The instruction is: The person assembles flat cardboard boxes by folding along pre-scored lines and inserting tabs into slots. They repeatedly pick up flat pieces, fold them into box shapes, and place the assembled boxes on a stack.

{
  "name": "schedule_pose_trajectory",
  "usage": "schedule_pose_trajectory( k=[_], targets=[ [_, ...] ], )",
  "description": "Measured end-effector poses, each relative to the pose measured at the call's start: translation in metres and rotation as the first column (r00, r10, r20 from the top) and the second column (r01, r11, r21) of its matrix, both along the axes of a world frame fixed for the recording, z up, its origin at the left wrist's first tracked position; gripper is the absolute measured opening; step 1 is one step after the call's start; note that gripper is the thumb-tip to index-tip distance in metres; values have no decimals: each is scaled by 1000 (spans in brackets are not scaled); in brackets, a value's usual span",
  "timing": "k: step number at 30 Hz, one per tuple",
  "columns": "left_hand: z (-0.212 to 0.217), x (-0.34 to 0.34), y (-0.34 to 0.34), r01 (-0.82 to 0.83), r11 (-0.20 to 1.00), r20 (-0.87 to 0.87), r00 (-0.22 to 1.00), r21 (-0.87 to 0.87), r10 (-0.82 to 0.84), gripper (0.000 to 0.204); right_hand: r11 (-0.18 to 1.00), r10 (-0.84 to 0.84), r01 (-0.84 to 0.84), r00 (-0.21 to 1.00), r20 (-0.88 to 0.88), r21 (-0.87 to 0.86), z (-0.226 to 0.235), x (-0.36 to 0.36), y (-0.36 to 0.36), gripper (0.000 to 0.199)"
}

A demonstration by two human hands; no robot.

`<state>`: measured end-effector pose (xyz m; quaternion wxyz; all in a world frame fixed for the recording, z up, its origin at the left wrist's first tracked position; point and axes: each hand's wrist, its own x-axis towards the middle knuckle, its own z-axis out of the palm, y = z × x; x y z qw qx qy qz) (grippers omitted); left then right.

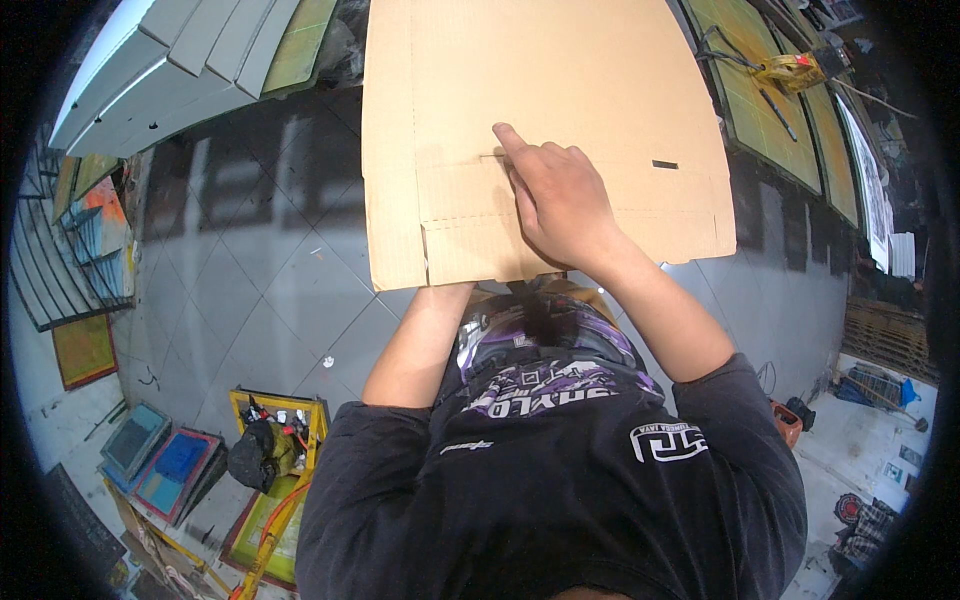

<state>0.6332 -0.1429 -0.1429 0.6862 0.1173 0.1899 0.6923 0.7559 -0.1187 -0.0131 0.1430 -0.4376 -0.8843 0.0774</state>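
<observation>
A large flat sheet of brown cardboard [545, 75] with slots, cut lines and dashed creases spreads out in front of my body. On its upper face rests my right hand [562, 195], index finger stretched out beside a narrow slit and the other fingers bent, with nothing visible held in it. A dark slot [665, 164] shows to the right of that hand. My left forearm [418, 340] reaches under the near edge of the sheet. The cardboard hides my left hand, so its fingers cannot be seen.
White boxes [180, 75] stand at the far left. Yellowish framed panels [760, 100] line the far right, with a yellow tool [790, 72] and cable on them. Grey tiled floor [260, 240] lies below. A yellow frame holding items [280, 430] and mesh frames [175, 465] are at the near left.
</observation>
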Motion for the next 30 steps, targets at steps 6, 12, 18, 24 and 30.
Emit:
schedule_pose_trajectory(
  k=[6, 12, 18, 24, 30],
  targets=[
    [-1, 1, -1, -2, 1000, -1, 1000, -3, 2, 59, 999, 9, -9, 1000, -2, 33, -3, 2, 0, 60],
    [0, 2, 0, 0, 1000, 4, 1000, -1, 0, 59, 999, -32, 32, 991, -133, -5, -6, 2, -6, 56],
    [2, 1, -1, 8, 1000, 7, 1000, 2, -8, 60, 996, 39, -21, 979, -200, 91, -14, -1, -4, 62],
    [2, 3, 1, 17, 1000, 6, 1000, 4, -17, 60, 999, 32, -28, 994, -107, 40, -9, 0, -4, 61],
    [3, 4, 2, 17, 1000, 8, 1000, 8, -17, 60, 999, 43, -40, 994, -98, 36, -6, -1, -2, 59]
  ],
)
